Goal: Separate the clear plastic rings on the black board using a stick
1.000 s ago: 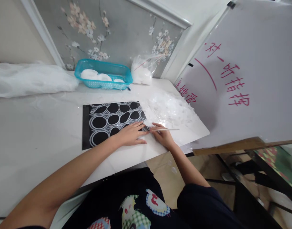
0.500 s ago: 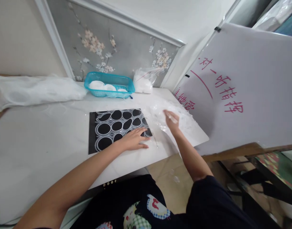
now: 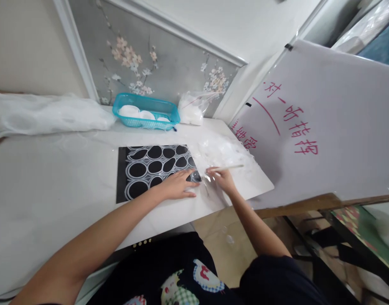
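Observation:
A black board [image 3: 151,168] with white-outlined ovals lies on the white table [image 3: 54,182]. My left hand [image 3: 178,185] rests flat on the board's near right corner, fingers spread. My right hand [image 3: 222,178] is closed round a thin pale stick [image 3: 230,167], whose tip points left toward the board's corner, close to my left fingertips. A heap of clear and white filmy pieces [image 3: 227,153] lies just right of the board, behind my right hand.
A turquoise basket [image 3: 146,112] with white round pads stands at the back, a clear bag of white stuff [image 3: 191,109] beside it. White gauzy fabric [image 3: 48,116] lies at the back left. A whiteboard with red writing [image 3: 308,127] leans at the right table edge.
My right hand came back from the filmy heap to the board's corner with the stick in it. My left hand stayed put on the board.

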`<state>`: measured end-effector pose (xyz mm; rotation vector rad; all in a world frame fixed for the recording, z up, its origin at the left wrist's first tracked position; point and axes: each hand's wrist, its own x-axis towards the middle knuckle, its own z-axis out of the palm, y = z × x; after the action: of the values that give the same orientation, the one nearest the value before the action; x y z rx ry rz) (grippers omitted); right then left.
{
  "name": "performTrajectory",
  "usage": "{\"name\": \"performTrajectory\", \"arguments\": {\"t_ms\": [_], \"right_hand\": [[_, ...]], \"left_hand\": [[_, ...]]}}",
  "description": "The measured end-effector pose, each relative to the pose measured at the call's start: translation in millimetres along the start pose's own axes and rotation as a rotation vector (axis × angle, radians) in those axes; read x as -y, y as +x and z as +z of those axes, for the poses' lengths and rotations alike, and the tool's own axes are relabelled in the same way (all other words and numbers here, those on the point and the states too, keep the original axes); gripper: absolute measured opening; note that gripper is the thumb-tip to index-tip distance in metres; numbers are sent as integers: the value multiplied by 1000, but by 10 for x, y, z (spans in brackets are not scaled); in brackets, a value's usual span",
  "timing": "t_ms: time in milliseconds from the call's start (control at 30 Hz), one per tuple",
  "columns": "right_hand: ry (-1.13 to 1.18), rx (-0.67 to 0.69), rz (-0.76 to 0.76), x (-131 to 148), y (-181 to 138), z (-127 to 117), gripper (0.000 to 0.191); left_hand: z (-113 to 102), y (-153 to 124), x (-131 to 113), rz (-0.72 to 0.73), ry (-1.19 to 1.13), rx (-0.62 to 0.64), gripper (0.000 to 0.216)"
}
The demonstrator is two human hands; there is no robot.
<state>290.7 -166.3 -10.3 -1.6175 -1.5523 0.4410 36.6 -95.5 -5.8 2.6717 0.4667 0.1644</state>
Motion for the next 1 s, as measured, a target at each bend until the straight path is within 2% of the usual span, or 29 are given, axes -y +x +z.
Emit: {"name": "performTrajectory", "arguments": {"t_ms": [67, 133, 433, 700, 800, 867, 1000], "right_hand": [[60, 69, -3, 45, -169, 142, 25], [99, 69, -4, 81, -245, 208, 24], [175, 132, -24, 74, -215, 178, 24], [100, 132, -55, 57, -230, 196, 23], [39, 117, -134, 37, -266, 199, 19], [-39, 127, -238, 9, -273, 192, 17], [-235, 231, -485, -65, -194, 166, 22]], "left_hand": [[-3, 3, 3, 5, -5, 4, 52], [2, 9, 16, 17, -13, 1, 52], [-19, 30, 31, 12, -2, 51, 53], [-67, 41, -7, -9, -3, 75, 53], [-56, 40, -12, -9, -13, 80, 53], [-35, 39, -7, 0, -27, 61, 53], [-6, 45, 18, 2, -35, 53, 54]]}}
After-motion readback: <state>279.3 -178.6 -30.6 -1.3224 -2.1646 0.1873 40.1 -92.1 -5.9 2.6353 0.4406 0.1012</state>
